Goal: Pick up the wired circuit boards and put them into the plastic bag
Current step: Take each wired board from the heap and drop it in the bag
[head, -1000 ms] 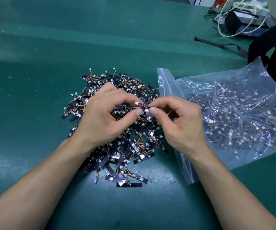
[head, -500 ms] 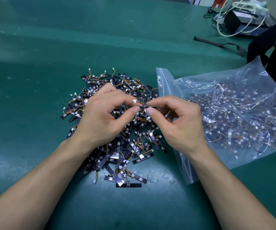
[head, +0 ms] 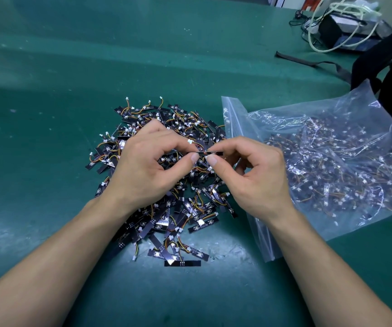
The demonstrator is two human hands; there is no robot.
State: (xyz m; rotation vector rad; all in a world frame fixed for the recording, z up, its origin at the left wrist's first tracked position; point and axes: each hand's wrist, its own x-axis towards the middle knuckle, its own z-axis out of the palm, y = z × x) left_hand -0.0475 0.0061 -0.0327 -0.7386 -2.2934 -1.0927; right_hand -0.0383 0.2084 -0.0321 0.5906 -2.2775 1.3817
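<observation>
Mid-task, with sorting under way. Both hands are working over the pile of wired circuit boards (head: pixel 180 215), which is lying in a loose heap on the green table (head: pixel 48 119), near centre. The left hand (head: pixel 143 173) and right hand (head: pixel 258 182) are meeting above the heap. Thumb and forefinger of each are pinching opposite ends of one held board (head: pixel 211 152), so each grip is closed on that single strip, with the other fingers curling loosely. A white connector (head: pixel 190 141) is showing just above the left forefinger tip; I cannot tell whether it belongs to that strip. The plastic bag (head: pixel 235 119) is lying flat just right of the heap, its zip mouth facing left beside the heap's right edge. The right forearm is crossing over its near-left part. Through the clear film a wide mass of bagged boards (head: pixel 331 180) is showing, spreading across most of the bag. Judging by bulk, the bag seems to be holding at least as much as the heap, so roughly half or more looks done. Left to do: the pinched strip is not yet in the bag, and a dense heap is waiting on the table. At far right, a black box with white cable (head: pixel 339 27) and a black strap (head: pixel 308 62) are lying well apart from the work.
</observation>
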